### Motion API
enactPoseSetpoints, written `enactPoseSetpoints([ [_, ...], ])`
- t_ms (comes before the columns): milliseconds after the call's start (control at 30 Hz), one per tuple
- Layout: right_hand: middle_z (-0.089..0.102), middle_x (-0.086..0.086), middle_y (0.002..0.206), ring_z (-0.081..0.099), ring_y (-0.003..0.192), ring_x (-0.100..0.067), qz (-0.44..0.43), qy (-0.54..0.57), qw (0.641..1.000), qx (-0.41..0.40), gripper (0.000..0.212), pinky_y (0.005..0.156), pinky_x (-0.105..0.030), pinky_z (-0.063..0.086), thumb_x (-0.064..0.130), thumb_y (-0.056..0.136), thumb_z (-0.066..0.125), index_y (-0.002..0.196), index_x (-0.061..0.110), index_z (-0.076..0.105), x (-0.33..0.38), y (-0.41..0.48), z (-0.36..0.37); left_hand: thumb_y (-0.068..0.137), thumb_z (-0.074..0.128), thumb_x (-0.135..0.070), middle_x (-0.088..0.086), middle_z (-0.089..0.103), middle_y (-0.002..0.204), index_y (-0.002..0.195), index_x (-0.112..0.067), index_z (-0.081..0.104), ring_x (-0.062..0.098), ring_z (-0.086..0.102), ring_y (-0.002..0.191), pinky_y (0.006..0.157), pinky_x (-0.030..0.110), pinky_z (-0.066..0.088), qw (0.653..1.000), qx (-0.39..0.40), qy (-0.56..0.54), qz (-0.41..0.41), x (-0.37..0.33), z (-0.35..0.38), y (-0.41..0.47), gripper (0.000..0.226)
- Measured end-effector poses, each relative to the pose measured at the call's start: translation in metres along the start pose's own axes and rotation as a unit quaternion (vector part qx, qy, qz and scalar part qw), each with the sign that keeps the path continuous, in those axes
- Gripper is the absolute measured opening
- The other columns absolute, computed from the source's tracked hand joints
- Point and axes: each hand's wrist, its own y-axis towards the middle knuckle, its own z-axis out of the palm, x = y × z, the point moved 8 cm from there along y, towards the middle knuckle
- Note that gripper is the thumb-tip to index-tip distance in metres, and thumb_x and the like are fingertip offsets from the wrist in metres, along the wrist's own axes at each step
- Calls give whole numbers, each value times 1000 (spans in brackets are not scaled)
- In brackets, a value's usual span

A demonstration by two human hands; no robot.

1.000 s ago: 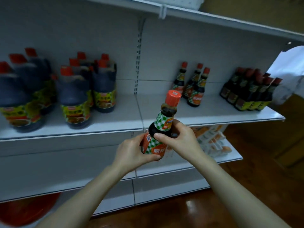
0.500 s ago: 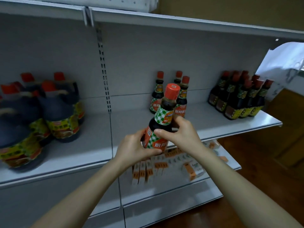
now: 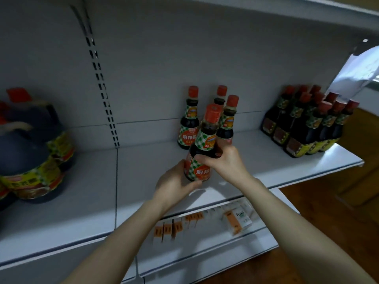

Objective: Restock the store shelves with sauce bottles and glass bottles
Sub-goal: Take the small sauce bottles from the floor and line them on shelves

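Note:
I hold a dark sauce bottle (image 3: 205,140) with an orange cap and a green-checked label, upright, just above the white shelf (image 3: 143,181). My left hand (image 3: 174,183) cups its base from the left and below. My right hand (image 3: 227,160) grips its shoulder from the right. Right behind it stand three matching sauce bottles (image 3: 189,119) near the back wall.
A cluster of several dark bottles with yellow-green labels (image 3: 307,124) fills the shelf's right end. Large dark jugs (image 3: 30,156) stand at the left. The lower shelf holds small orange-and-white boxes (image 3: 238,220). White paper (image 3: 356,72) hangs at the right; a wooden floor lies below.
Both hands have carried the bottle forward and lower, over the shelf and close in front of the three standing bottles. The view has moved closer to the shelf.

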Motion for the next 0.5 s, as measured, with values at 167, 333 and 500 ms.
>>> enactPoseSetpoints([
  [167,64,-2,114,59,106,-16,22,-14,999,30,45,85,-24,45,23,74,75,115,11,59,-25,33,8,56,15,-82,10,25,152,145,-8,20,21,23,140,112,36,18,983,52,164,-65,32,25,-9,115],
  [333,64,-7,117,57,105,-17,18,-34,997,59,43,84,-24,42,22,76,74,114,9,59,-38,49,16,58,6,-78,8,22,154,143,-8,27,18,14,143,114,37,11,976,41,203,-62,38,31,-13,112],
  [500,62,-7,121,56,113,-21,20,3,998,56,49,87,-24,40,22,76,74,120,11,56,-54,48,20,59,9,-79,7,20,155,143,-10,30,17,12,144,115,36,9,976,36,201,-69,41,33,-14,111],
])
